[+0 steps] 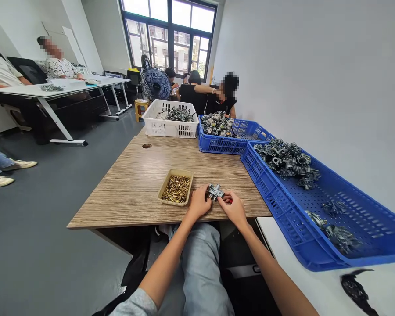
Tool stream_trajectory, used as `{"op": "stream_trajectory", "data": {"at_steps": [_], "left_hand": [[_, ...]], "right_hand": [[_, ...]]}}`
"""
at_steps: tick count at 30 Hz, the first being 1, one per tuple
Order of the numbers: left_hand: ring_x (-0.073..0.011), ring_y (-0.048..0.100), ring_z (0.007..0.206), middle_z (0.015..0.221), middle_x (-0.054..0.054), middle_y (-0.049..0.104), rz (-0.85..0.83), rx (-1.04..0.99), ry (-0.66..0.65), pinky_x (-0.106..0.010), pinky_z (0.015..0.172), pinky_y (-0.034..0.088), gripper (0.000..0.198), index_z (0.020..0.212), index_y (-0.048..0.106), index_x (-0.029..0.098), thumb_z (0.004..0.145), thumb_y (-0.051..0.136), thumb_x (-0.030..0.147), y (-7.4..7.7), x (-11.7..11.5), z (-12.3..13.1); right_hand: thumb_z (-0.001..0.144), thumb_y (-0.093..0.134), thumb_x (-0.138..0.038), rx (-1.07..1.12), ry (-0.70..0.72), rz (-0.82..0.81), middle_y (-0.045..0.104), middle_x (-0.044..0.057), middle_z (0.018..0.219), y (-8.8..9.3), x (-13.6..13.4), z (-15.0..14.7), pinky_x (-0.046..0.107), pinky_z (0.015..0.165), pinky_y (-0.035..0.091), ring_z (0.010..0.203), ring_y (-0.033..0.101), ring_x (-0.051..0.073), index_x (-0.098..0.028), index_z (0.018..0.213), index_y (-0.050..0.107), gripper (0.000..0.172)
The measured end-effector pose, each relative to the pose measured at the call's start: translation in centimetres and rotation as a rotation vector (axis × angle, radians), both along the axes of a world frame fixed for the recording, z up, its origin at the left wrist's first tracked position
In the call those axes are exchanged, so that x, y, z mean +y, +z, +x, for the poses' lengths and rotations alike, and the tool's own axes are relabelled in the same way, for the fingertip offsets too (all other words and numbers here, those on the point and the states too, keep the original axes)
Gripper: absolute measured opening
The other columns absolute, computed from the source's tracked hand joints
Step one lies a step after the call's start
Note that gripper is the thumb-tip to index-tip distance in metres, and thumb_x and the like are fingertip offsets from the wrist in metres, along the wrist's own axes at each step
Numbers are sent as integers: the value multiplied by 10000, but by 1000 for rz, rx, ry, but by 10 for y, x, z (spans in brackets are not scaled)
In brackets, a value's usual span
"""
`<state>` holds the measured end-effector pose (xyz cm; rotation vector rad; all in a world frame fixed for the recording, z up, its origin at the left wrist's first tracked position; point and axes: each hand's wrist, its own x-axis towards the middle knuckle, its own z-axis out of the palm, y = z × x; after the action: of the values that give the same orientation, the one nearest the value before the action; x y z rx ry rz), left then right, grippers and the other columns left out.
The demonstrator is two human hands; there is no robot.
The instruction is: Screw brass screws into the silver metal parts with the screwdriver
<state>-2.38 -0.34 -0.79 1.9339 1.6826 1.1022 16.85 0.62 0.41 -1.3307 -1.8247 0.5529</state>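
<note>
A grey metal carburetor body (215,191) sits between my two hands, just above the near part of the wooden table. My left hand (200,202) is closed on its left side. The fingertips of my right hand (233,207) press against its right side. Something small and red (231,201) shows among the right fingers; its kind is too hidden to tell. Just left of my left hand stands a beige tub (159,193) filled with small brass-coloured pieces (177,188), like jets or screws.
A blue crate (283,224) of similar castings (285,160) runs along the right. Behind stand another blue crate (217,146) and a white crate (154,127), both holding metal parts. A wristwatch (353,287) lies at lower right. Other people sit beyond the table (125,188).
</note>
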Motion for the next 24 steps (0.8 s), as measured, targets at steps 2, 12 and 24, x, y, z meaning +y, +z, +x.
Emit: {"op": "stream_trajectory", "data": {"at_steps": [2, 12, 24], "left_hand": [[-352, 612, 1358, 1481, -167, 657, -23, 45, -22, -525, 1145, 476, 713, 1501, 544, 154, 795, 615, 91, 3, -3, 0], [-394, 576, 1385, 1522, -175, 617, -23, 63, -34, -539, 1157, 443, 850, 1573, 444, 197, 875, 801, 525, 7, -6, 1], [-362, 486, 1500, 1687, -166, 454, -3, 36, -88, -534, 1225, 399, 938, 1714, 228, 207, 877, 646, 264, 13, -13, 1]], "right_hand": [[923, 699, -542, -23, -5, 5, 775, 68, 919, -2, 0, -1, 363, 805, 564, 833, 720, 238, -239, 991, 662, 313], [997, 647, -523, -214, 159, 30, 779, 46, 945, 13, 6, 24, 355, 827, 549, 841, 695, 230, -268, 1108, 785, 310], [1033, 551, -480, -394, 18, 121, 707, 107, 1134, -12, 22, 62, 417, 959, 506, 1113, 648, 303, -242, 1137, 732, 317]]}}
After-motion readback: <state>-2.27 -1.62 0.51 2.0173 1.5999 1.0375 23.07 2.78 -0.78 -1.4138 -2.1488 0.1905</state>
